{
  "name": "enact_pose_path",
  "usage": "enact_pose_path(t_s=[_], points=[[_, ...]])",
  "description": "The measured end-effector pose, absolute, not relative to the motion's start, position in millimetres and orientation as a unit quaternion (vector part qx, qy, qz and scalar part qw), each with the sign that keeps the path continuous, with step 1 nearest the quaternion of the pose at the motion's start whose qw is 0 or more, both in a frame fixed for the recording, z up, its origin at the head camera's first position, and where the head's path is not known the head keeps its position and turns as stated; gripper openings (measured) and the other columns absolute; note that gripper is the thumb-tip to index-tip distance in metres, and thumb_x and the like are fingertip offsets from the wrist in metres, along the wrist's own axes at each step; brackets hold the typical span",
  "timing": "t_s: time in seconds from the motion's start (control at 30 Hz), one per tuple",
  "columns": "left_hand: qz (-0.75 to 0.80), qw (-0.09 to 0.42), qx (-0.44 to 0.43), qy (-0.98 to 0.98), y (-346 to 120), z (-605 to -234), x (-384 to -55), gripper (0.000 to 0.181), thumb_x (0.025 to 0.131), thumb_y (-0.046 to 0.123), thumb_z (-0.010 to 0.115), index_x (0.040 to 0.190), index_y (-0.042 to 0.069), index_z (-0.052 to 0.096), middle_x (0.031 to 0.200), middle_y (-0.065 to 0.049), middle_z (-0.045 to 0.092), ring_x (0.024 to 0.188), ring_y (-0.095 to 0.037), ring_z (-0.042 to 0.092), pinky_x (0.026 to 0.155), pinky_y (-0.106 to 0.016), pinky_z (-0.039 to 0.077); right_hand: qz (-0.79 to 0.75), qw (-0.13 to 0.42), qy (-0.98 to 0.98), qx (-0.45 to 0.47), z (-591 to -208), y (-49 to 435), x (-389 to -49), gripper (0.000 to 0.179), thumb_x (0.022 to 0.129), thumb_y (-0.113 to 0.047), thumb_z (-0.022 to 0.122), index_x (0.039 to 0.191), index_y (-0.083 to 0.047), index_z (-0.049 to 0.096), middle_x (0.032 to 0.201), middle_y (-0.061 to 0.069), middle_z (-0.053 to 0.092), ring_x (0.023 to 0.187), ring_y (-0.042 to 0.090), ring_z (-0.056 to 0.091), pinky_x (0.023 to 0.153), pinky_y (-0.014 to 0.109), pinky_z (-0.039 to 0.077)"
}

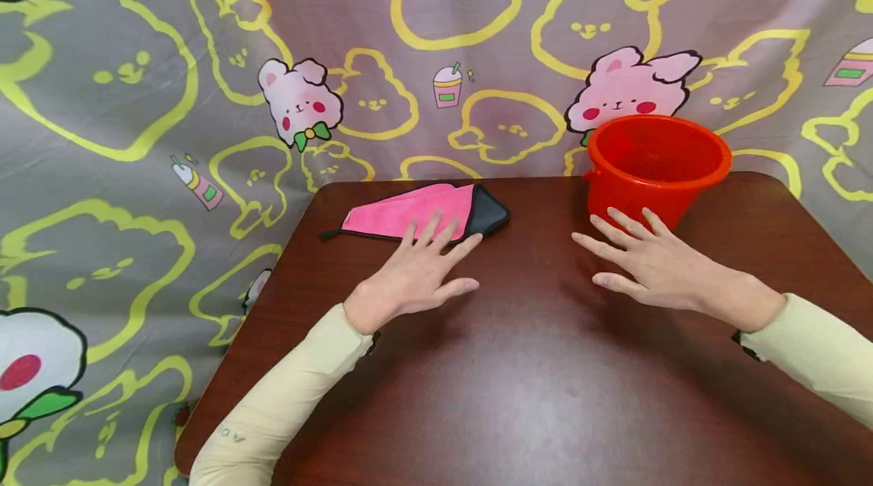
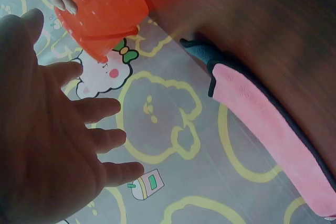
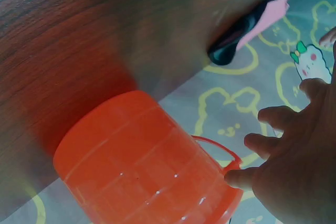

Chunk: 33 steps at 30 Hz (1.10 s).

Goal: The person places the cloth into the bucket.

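Note:
A folded pink cloth with black edging and a dark end lies flat near the table's back left. Over its near edge in the head view hovers my left hand, palm down, fingers spread and holding nothing. A red plastic bucket stands upright at the back right. My right hand is in front of it, fingers straight and spread, also holding nothing. In the right wrist view one fingertip overlaps the bucket near its handle; whether they touch, I cannot tell.
The brown wooden table has rounded corners. Behind it and along the left hangs a grey curtain printed with yellow outlines and cartoon rabbits. Bare tabletop lies between the cloth and the bucket.

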<state>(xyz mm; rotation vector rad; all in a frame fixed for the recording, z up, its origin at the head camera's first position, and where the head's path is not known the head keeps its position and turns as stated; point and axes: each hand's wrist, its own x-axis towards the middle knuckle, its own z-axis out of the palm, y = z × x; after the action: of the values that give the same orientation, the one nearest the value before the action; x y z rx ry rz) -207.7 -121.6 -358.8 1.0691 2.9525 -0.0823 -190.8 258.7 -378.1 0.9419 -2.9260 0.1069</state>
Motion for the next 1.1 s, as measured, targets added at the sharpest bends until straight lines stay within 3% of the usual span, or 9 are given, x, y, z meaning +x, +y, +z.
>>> enact_pose_path(t_s=[0.27, 0.53, 0.9, 1.1], points=[[-0.024, -0.007, 0.350, 0.936, -118.5, -356.1, -203.8, 0.074, 0.093, 0.071, 0.035, 0.157, 0.039, 0.014, 0.164, -0.008, 0.022, 0.153, -0.037, 0.007, 0.118, -0.063, 0.014, 0.034, 0.041, -0.950, 0.306, -378.1, 255.5, -188.4, 0.072, 0.091, -0.052, 0.060, 0.154, -0.035, 0.030, 0.162, 0.014, 0.025, 0.149, 0.043, 0.015, 0.117, 0.067, 0.007], [-0.020, 0.003, 0.358, 0.933, -111.9, -352.4, -200.0, 0.074, 0.094, 0.071, 0.035, 0.157, 0.038, 0.015, 0.166, -0.007, 0.015, 0.154, -0.035, 0.004, 0.119, -0.062, 0.013, 0.037, 0.040, -0.951, 0.306, -378.2, 254.5, -186.5, 0.073, 0.090, -0.054, 0.059, 0.154, -0.037, 0.028, 0.162, 0.014, 0.024, 0.149, 0.043, 0.015, 0.117, 0.067, 0.008], [-0.003, -0.009, 0.360, 0.933, -101.5, -351.0, -207.6, 0.075, 0.093, 0.071, 0.036, 0.157, 0.038, 0.014, 0.165, -0.008, 0.017, 0.153, -0.035, 0.009, 0.118, -0.062, 0.018, 0.043, 0.057, -0.950, 0.303, -375.3, 252.5, -185.4, 0.075, 0.090, -0.054, 0.059, 0.155, -0.037, 0.025, 0.162, 0.014, 0.026, 0.149, 0.042, 0.016, 0.119, 0.064, 0.005], [-0.004, -0.024, 0.359, 0.933, -94.4, -351.8, -216.2, 0.077, 0.093, 0.071, 0.036, 0.157, 0.035, 0.015, 0.164, -0.010, 0.020, 0.153, -0.035, 0.011, 0.118, -0.060, 0.019, 0.055, 0.079, -0.948, 0.304, -365.6, 251.2, -187.8, 0.075, 0.091, -0.049, 0.061, 0.155, -0.033, 0.027, 0.160, 0.016, 0.029, 0.148, 0.042, 0.019, 0.119, 0.063, 0.010]])
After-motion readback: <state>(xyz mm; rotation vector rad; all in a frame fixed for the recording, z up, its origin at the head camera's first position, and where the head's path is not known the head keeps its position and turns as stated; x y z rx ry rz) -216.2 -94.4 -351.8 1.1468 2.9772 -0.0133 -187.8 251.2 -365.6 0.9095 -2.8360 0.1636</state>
